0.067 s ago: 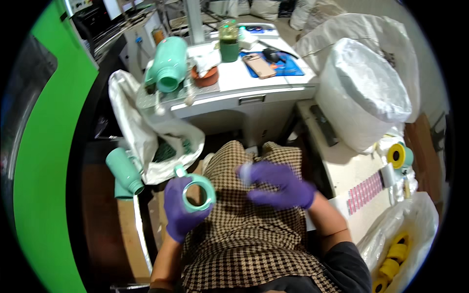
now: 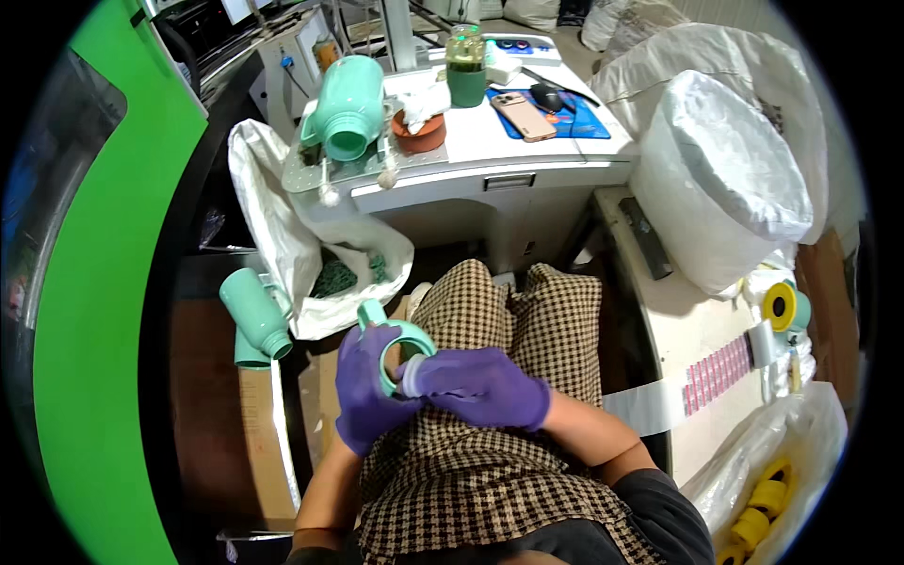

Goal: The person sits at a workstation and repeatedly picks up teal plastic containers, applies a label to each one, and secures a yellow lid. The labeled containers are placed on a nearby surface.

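My left hand [image 2: 365,394], in a purple glove, is wrapped round a mint-green plastic piece [image 2: 412,335] with a wide round opening and a handle-like loop. The opening is turned upward; its lower part is hidden by my fingers. My right hand [image 2: 480,386], gloved in purple too, is closed on a small white rounded thing [image 2: 411,375], held against the right edge of that opening. What kind of thing it is I cannot make out. Both hands are above my lap, which a checked apron [image 2: 471,471] covers.
Mint-green bottles [image 2: 256,311] lie at the left beside a white sack [image 2: 268,221] holding green scraps. On the white desk [image 2: 471,151] are a large mint-green bottle [image 2: 350,104], a jar [image 2: 466,75] and a phone [image 2: 524,116]. Yellow rings [image 2: 767,497] fill a bag at right.
My right hand has swung left from the right side of my lap, bringing the white thing to the mint-green piece's opening. The whole view has shifted slightly.
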Demonstrator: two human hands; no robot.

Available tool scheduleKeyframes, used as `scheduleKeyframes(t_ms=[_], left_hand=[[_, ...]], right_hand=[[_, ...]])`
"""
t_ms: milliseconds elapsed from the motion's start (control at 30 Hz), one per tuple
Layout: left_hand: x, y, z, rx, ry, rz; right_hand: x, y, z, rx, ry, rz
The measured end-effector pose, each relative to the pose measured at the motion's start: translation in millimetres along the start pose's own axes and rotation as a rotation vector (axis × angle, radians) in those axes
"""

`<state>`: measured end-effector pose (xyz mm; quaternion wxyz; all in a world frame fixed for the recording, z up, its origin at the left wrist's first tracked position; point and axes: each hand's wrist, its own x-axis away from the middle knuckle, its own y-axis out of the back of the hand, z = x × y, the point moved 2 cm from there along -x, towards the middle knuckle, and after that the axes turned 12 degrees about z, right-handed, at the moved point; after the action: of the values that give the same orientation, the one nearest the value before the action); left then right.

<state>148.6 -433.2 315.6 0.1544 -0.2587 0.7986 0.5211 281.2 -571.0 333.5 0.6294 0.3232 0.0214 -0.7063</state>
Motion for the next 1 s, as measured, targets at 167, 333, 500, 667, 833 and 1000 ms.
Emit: scheduleKeyframes(t_ms=[167, 333, 500, 667, 833, 1000], left_hand=[[0, 1, -5, -0.018, 0.057, 0.152], [6, -10, 1, -0.064, -0.059, 0.082], [10, -15, 4, -0.007, -0.114, 0.076], [15, -20, 1, -0.052, -0.084, 0.068], [-1, -27, -13, -0.098, 0.064, 0.213], [-6, -4, -28, -0.136, -0.184, 0.22]], right_hand=[[-17, -19, -26, 0.342, -0.227, 0.21], [-7, -26, -23, 0.326, -0.211, 0.049], [1, -35, -24, 0.346, -0.301, 0.166], [3, -21, -15, 0.09, -0.275, 0.303], [26, -32, -21, 0.131, -0.209, 0.064], [79, 6, -2, 0.128, 0.054, -0.257]])
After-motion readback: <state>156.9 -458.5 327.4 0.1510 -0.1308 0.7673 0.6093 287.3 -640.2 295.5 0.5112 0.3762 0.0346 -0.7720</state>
